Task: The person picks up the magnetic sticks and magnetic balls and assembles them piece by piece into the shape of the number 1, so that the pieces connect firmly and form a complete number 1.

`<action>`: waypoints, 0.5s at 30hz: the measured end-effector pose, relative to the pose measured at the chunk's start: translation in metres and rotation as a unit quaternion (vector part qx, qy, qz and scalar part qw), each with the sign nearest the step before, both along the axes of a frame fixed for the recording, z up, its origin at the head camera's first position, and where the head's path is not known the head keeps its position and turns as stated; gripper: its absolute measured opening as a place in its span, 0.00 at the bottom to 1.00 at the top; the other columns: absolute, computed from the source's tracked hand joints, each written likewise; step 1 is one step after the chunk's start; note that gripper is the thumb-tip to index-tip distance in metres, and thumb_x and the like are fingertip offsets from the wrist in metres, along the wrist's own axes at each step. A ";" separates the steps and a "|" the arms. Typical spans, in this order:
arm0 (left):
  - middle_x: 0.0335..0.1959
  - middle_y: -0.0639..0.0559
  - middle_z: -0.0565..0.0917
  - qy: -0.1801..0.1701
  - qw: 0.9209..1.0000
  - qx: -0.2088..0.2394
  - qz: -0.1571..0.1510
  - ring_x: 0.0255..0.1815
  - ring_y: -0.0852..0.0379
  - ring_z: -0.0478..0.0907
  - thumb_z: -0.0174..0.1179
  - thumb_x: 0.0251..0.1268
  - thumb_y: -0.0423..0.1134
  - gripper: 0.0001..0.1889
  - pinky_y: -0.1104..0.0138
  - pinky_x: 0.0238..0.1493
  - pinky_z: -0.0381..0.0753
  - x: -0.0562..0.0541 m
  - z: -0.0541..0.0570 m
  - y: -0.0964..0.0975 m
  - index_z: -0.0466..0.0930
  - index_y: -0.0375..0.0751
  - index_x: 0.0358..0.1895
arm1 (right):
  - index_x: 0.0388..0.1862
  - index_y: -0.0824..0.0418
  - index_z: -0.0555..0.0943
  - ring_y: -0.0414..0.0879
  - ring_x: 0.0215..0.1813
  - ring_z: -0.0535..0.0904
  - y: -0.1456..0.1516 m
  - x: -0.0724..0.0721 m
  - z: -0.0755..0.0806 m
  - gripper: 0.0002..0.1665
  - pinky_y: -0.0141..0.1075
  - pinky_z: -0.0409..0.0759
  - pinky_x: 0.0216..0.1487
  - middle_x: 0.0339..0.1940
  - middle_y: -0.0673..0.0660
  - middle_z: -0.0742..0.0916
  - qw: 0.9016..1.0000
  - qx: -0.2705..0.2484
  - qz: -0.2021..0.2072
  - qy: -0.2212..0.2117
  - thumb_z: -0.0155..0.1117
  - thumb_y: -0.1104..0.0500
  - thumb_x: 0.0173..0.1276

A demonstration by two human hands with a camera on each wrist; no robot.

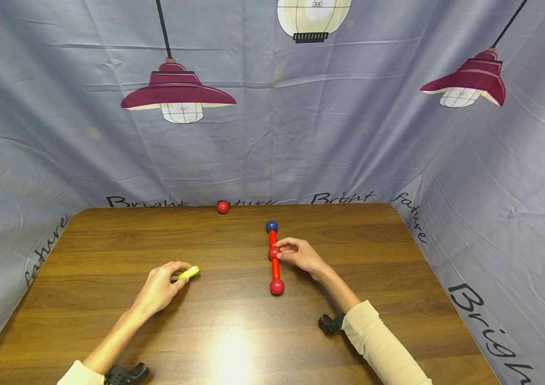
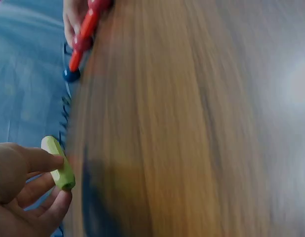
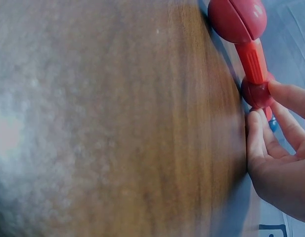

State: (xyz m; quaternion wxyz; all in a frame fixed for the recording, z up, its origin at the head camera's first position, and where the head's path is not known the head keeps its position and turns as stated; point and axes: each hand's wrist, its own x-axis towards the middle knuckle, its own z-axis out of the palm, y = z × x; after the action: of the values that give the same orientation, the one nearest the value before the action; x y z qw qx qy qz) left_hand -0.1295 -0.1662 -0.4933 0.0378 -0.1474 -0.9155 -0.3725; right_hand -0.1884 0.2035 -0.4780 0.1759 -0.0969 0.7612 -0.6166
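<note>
My right hand (image 1: 303, 256) pinches the middle red ball (image 1: 274, 253) of a straight chain of balls and rods. A blue ball (image 1: 271, 226) forms the chain's far end, and a larger red ball (image 1: 277, 286) its near end. Two red rods, the far rod (image 1: 273, 238) and the near rod (image 1: 275, 269), link the three balls. In the right wrist view, thumb and fingers close around the middle ball (image 3: 257, 93). Off to the left, my left hand (image 1: 161, 285) pinches a short yellow-green rod (image 1: 188, 272) between thumb and fingers; the left wrist view shows this rod (image 2: 58, 163) apart from the chain.
A loose red ball (image 1: 223, 207) sits at the back edge of the wooden table (image 1: 109, 240). Patterned grey-blue curtain (image 1: 263, 133) hangs behind the table and along its sides. Each wrist bears a black device, such as the right-hand device (image 1: 330, 324).
</note>
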 end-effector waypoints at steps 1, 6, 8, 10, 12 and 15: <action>0.44 0.36 0.84 -0.009 1.000 0.014 -0.003 0.42 0.41 0.85 0.66 0.59 0.21 0.15 0.57 0.42 0.86 0.001 0.001 0.004 0.82 0.29 0.50 | 0.56 0.77 0.77 0.52 0.49 0.83 0.000 0.000 0.000 0.18 0.52 0.79 0.57 0.49 0.72 0.85 1.000 0.001 -0.001 0.000 0.62 0.72 0.69; 0.44 0.37 0.84 -0.058 0.996 0.062 -0.006 0.43 0.43 0.85 0.66 0.60 0.22 0.15 0.62 0.43 0.86 0.005 0.008 0.026 0.82 0.29 0.51 | 0.56 0.75 0.78 0.51 0.48 0.83 0.002 -0.006 -0.013 0.18 0.46 0.81 0.54 0.48 0.69 0.85 1.000 0.004 -0.008 0.004 0.64 0.70 0.68; 0.43 0.39 0.85 -0.079 0.994 0.076 -0.006 0.43 0.45 0.84 0.66 0.60 0.23 0.15 0.64 0.43 0.85 0.008 0.010 0.035 0.82 0.29 0.51 | 0.56 0.73 0.78 0.50 0.48 0.83 0.004 -0.009 -0.022 0.18 0.41 0.81 0.51 0.46 0.66 0.86 1.000 0.006 -0.012 0.005 0.65 0.69 0.68; 0.42 0.42 0.86 -0.102 0.990 0.096 -0.008 0.43 0.47 0.84 0.66 0.60 0.24 0.15 0.65 0.43 0.85 0.011 0.011 0.045 0.82 0.29 0.51 | 0.56 0.71 0.79 0.48 0.47 0.83 0.005 -0.013 -0.030 0.18 0.36 0.81 0.48 0.45 0.63 0.87 1.000 0.007 -0.017 0.006 0.66 0.69 0.68; 0.42 0.44 0.86 -0.128 0.984 0.123 -0.022 0.43 0.49 0.84 0.66 0.61 0.25 0.15 0.66 0.42 0.84 0.013 0.011 0.054 0.81 0.28 0.52 | 0.55 0.72 0.79 0.47 0.46 0.83 0.005 -0.014 -0.031 0.18 0.34 0.81 0.47 0.44 0.62 0.87 1.000 0.007 -0.017 0.009 0.66 0.69 0.67; 0.43 0.43 0.85 -0.179 0.966 0.179 -0.056 0.43 0.50 0.84 0.66 0.62 0.27 0.17 0.68 0.40 0.83 0.019 0.010 0.067 0.79 0.24 0.53 | 0.55 0.71 0.79 0.47 0.46 0.83 0.005 -0.014 -0.031 0.17 0.35 0.81 0.48 0.44 0.62 0.87 1.000 0.006 -0.020 0.009 0.65 0.69 0.67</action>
State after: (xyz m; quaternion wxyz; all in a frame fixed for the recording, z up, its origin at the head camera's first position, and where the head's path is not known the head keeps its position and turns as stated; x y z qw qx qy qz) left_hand -0.1109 -0.0987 -0.4837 -0.1213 -0.1200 -0.8162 -0.5520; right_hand -0.2025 0.2084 -0.5092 0.1572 -0.0865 0.7681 -0.6147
